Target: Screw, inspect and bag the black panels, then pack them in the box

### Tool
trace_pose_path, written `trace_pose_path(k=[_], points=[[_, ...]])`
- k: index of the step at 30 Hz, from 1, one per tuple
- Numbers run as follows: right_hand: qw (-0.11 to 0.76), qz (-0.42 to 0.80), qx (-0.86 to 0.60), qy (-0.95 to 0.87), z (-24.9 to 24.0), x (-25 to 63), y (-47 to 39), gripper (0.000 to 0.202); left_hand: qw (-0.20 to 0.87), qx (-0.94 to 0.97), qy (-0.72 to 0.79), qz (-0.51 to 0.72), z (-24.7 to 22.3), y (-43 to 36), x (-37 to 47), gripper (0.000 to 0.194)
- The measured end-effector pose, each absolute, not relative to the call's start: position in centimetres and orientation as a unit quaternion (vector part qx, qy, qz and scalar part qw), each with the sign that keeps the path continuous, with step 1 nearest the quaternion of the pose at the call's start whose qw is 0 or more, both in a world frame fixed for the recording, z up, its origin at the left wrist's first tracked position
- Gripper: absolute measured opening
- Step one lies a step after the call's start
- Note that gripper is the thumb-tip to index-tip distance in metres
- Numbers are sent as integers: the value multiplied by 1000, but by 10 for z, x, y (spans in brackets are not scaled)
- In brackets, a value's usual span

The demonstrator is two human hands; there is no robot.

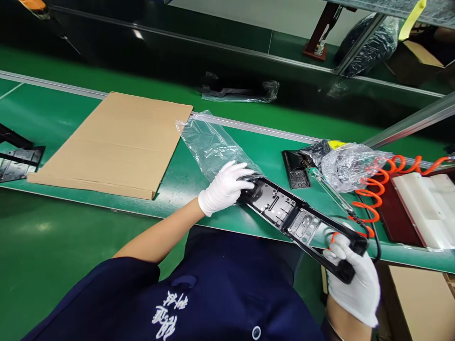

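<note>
A long black plastic housing (275, 203) lies slantwise across the bench's front edge, its hollow, ribbed inner side facing up. My right hand (355, 272), in a white glove, grips its near right end, with fingers reaching into the rectangular opening there. Something small and orange shows at those fingers. At the far left end my gloved left hand (227, 187) is closed over the housing's tip and the mouth of a clear plastic bag (213, 144). That tip is partly inside the bag. The rest of the bag stretches flat toward the back of the bench.
A flat cardboard sheet (121, 142) covers the bench to the left. On the right are a black plastic part (296, 169), a green-and-silver air tool (329, 187), a coiled orange hose (373, 194), crumpled film (350, 163) and white blocks (423, 208). A bagged black part (241, 90) lies beyond the rail.
</note>
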State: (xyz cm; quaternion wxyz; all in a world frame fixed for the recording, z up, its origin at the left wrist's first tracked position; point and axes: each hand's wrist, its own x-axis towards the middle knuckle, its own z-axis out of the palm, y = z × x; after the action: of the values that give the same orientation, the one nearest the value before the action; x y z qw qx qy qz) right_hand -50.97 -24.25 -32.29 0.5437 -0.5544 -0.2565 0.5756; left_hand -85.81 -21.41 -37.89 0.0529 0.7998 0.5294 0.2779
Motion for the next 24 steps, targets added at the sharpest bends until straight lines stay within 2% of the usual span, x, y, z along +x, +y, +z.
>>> trace_pose_path(k=[4, 9, 12, 18, 24], points=[[541, 585, -541, -268, -325, -511, -242, 56, 27, 829, 490, 269, -371, -213, -837, 56], [534, 584, -548, -272, -326, -513, -243, 62, 66, 853, 404, 324, -375, -223, -832, 45], [538, 581, -544, -279, -325, -516, -243, 57, 50, 862, 367, 347, -376, -229, -835, 39], [539, 570, -553, -281, -319, -526, -246, 56, 69, 854, 420, 298, -350, -220, -800, 55], [542, 574, -549, -274, -315, -529, -248, 56, 151, 882, 310, 322, -342, -218, -797, 29]])
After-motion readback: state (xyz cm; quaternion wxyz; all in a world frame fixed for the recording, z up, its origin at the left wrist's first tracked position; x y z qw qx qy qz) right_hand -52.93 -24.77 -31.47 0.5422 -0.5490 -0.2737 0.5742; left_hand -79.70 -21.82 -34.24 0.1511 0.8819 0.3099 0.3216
